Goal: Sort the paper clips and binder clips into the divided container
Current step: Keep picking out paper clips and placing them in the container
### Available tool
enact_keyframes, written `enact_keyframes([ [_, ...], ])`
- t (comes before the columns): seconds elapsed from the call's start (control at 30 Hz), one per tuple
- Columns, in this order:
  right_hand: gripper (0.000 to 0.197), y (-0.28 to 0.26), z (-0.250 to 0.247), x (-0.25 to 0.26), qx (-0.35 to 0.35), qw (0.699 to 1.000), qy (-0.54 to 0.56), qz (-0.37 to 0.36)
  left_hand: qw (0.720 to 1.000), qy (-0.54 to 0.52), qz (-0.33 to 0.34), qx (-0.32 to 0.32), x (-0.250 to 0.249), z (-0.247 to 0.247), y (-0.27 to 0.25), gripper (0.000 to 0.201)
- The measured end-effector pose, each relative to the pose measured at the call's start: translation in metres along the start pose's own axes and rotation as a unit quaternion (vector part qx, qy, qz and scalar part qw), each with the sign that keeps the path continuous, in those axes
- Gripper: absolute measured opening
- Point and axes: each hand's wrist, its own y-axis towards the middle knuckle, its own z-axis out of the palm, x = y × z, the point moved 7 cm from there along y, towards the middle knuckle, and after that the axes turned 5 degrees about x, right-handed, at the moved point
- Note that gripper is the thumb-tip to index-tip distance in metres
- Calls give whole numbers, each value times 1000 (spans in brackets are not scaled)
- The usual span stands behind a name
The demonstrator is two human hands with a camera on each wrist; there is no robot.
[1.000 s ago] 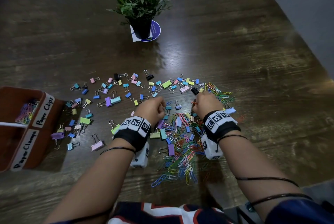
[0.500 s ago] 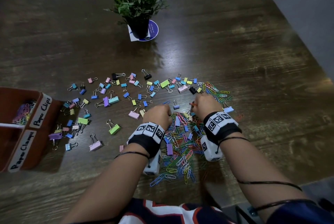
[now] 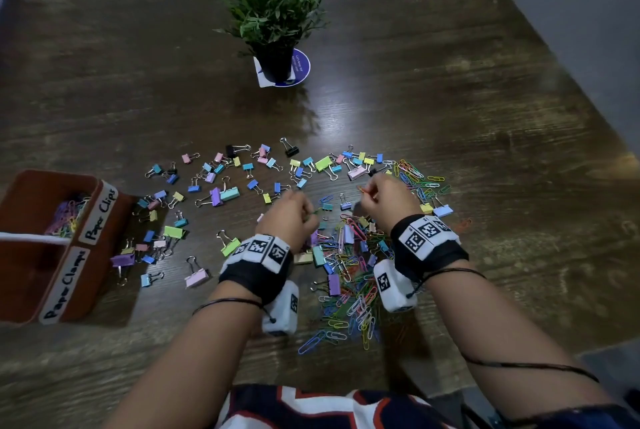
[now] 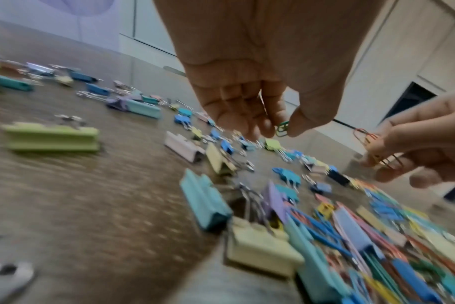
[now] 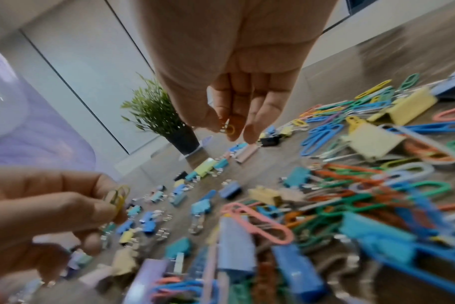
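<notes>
Paper clips [image 4: 282, 129] sit pinched in left hand [image 4: 260, 86] fingertips.

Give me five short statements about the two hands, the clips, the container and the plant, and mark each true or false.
1. The left hand pinches paper clips. True.
2. The right hand is flat on the table. False: it is raised, pinching paper clips.
3. The container section labelled Paper Clips already holds paper clips. True.
4. The potted plant stands inside the container. False: it stands on the table beyond the clips.
5. All binder clips are already in the container. False: many lie scattered on the table.
</notes>
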Motion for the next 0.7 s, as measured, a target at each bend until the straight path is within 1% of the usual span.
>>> enact_keyframes([
  [0.1, 5, -3, 3, 28, -12, 996, 85, -36, 995, -71, -36, -58, 31, -30, -17, 6],
  [0.17, 5, -5, 14, 51, 1, 990, 125, -63, 989, -107, -47, -96, 54, -50, -33, 7],
  [0.27, 10, -5, 38, 82, 38, 982, 167, -86, 973, -148, -65, -162, 91, -84, -60, 8],
  [0.43, 21, -6, 73, 125, 65, 977, 164, -120, 940, -149, -123, -281, 161, -149, -104, 8],
  [0.53, 24, -12, 86, 143, 80, 975, 161, -128, 912, -105, -169, -358, 194, -193, -127, 4],
  [0.6, 24, -15, 92, 152, 85, 975, 154, -136, 900, -86, -212, -372, 216, -211, -131, 7],
  [0.63, 24, -16, 95, 156, 86, 975, 151, -140, 900, -88, -235, -355, 228, -214, -129, 9],
  [0.7, 20, -18, 99, 163, 83, 975, 148, -144, 914, -81, -261, -299, 241, -217, -121, 20],
])
